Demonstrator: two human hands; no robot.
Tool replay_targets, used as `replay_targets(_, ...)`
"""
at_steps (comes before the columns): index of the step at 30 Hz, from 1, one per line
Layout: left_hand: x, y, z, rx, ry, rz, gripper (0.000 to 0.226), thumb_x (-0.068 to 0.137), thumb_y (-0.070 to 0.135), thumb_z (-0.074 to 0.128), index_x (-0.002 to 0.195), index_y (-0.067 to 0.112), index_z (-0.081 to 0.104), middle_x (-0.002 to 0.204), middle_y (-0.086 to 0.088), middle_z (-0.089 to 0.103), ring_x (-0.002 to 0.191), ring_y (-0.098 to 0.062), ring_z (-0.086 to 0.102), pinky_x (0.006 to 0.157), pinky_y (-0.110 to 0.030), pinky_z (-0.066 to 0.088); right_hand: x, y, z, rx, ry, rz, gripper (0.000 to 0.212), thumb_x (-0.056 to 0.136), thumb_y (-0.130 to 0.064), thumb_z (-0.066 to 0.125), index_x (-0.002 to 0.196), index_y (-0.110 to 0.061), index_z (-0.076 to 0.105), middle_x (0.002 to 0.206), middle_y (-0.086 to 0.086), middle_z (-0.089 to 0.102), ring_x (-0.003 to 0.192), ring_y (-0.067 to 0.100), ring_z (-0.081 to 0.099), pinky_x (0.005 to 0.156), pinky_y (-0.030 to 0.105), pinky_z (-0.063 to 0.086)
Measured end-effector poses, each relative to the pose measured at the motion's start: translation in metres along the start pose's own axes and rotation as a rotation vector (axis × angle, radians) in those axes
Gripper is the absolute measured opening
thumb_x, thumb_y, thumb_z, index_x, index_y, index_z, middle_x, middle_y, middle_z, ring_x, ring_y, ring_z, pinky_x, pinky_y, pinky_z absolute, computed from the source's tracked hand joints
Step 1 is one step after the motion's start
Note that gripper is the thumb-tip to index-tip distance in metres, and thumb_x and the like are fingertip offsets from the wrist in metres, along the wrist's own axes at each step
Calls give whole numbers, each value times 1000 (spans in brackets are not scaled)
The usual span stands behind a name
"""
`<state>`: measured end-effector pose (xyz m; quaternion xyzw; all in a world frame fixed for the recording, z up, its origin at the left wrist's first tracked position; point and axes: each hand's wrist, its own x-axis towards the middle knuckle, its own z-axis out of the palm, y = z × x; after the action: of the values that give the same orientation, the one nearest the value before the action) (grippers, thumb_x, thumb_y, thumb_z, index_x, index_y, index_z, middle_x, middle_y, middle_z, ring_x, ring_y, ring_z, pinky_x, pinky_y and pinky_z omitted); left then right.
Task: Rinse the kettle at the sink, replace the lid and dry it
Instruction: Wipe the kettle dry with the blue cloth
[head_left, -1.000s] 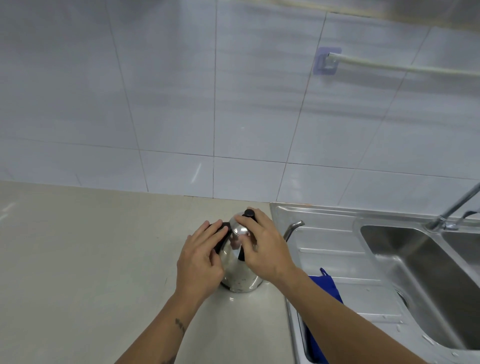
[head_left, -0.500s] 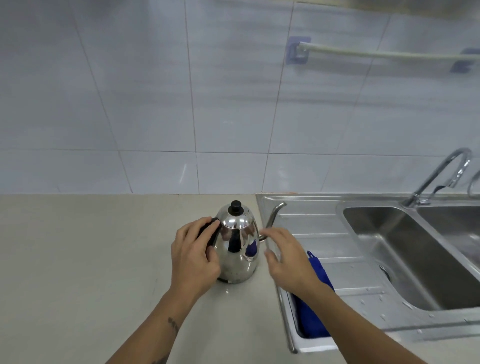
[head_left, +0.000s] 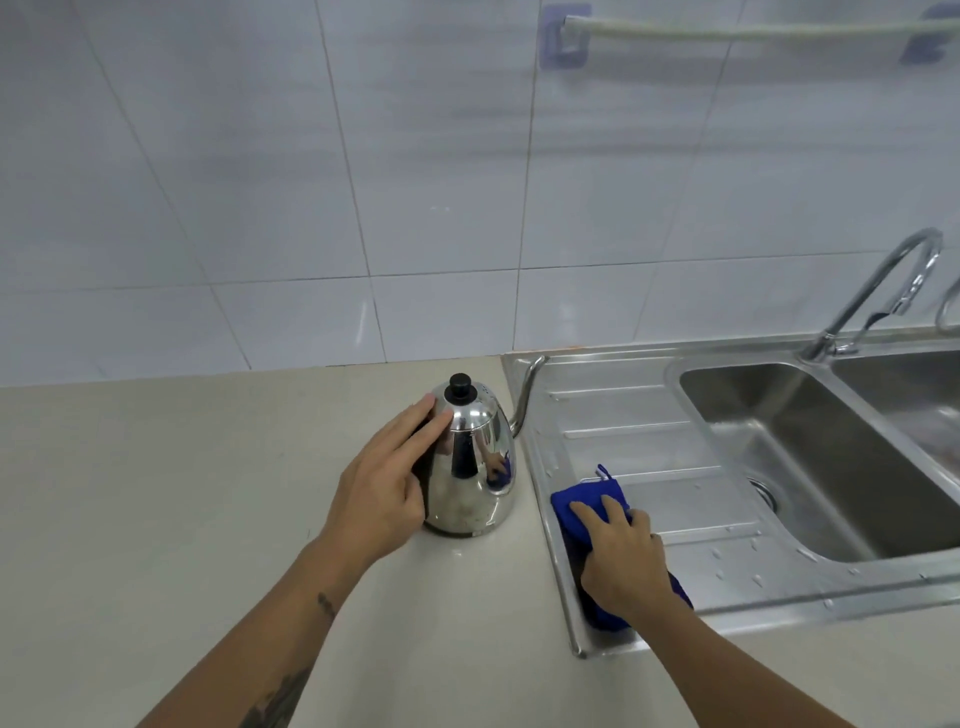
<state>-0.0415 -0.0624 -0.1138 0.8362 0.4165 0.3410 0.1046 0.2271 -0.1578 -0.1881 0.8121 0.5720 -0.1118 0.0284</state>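
Observation:
A shiny steel kettle (head_left: 475, 483) with a thin curved spout stands upright on the beige counter, right beside the sink's left edge. Its lid with a black knob (head_left: 460, 388) sits on top. My left hand (head_left: 384, 488) holds the kettle on its left side, fingers laid over the black handle and thumb below it. A blue cloth (head_left: 589, 499) lies on the sink's drainboard. My right hand (head_left: 621, 556) is on top of the cloth, its bent fingers gripping it.
The steel sink (head_left: 649, 374) has a ribbed drainboard with water drops and a deep basin (head_left: 810, 457) to the right. A curved tap (head_left: 883, 280) rises at the back right. A towel rail (head_left: 727, 28) hangs on the tiled wall.
My right hand left the kettle's lid and moved down to the right onto the blue cloth. The left hand stayed on the handle, and the view shifted right.

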Motion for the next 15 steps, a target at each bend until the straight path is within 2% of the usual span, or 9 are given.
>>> replay_targets(3, -3, 10, 1, -3, 20, -22, 83, 76, -7, 46, 147, 37, 42, 158, 19, 32, 138, -4, 43, 96, -27, 51, 4, 1, -7, 63, 19, -12, 65, 89, -16, 51, 150, -33, 37, 149, -1, 46, 123, 29, 47, 100, 38, 49)
replay_targets(5, -5, 16, 3, -4, 7, -20, 81, 78, -3, 48, 148, 36, 40, 160, 19, 28, 137, -3, 42, 93, -22, 48, 6, 0, -13, 276, 60, 35, 64, 86, -7, 49, 146, -30, 47, 135, 0, 59, 113, 29, 56, 91, 38, 53)
replay_targets(8, -5, 16, 2, 5, -27, 32, 78, 81, 1, 51, 152, 29, 35, 162, 14, 23, 146, -5, 30, 107, -21, 38, 4, -9, -32, 714, 121, 129, 56, 89, 0, 47, 139, -25, 55, 112, 5, 68, 89, 21, 63, 78, 35, 53)
replay_targets(10, -3, 13, 0, 23, -51, 79, 78, 81, 1, 54, 153, 25, 34, 163, 12, 20, 150, -8, 23, 115, -24, 31, -1, -25, -51, 906, 186, 94, 49, 90, 2, 47, 131, -22, 60, 105, 3, 69, 82, 14, 61, 76, 34, 54)
replay_targets(12, -1, 11, 0, -4, -63, 87, 79, 81, -3, 54, 153, 22, 33, 164, 10, 19, 151, -9, 19, 119, -26, 26, -5, -47, -74, 1023, 283, -8, 52, 89, 2, 47, 130, -24, 61, 103, -3, 70, 83, 11, 63, 77, 31, 52)
replay_targets(15, 2, 9, 4, -105, -58, 13, 84, 78, -11, 47, 153, 22, 32, 164, 10, 18, 151, -8, 17, 120, -26, 25, -10, -86, -98, 1143, 381, -165, 58, 89, 2, 47, 139, -25, 58, 124, -7, 68, 109, 13, 64, 98, 28, 49)
